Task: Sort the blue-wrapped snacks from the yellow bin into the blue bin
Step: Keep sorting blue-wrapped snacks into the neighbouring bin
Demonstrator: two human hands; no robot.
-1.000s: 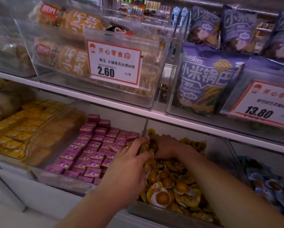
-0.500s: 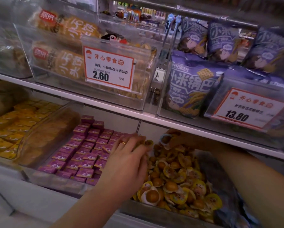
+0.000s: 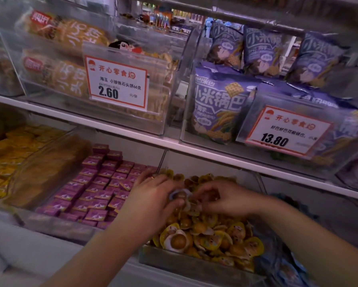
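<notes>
The yellow bin [image 3: 194, 261] on the lower shelf holds a heap of round yellow-wrapped snacks [image 3: 213, 239]. Both hands are over the back of that heap. My left hand [image 3: 153, 196] grips one blue-wrapped snack [image 3: 179, 194] between thumb and fingers. My right hand [image 3: 221, 198] has its fingers curled, with the fingertips right beside that snack; blur hides whether they pinch it. The blue bin [image 3: 286, 266] with blue-wrapped snacks shows only partly, at the lower right past my right forearm.
Left of the yellow bin sits a clear bin of purple boxes [image 3: 95, 189], then one of yellow packets [image 3: 12, 154]. The shelf edge [image 3: 194, 150] hangs low above the hands. It carries clear bins with price tags [image 3: 117, 84] and purple bags [image 3: 217, 106].
My right hand has come down and forward from the back of the yellow bin with the blue-wrapped snack. The snack now sits in my left hand's fingers. The camera has moved closer.
</notes>
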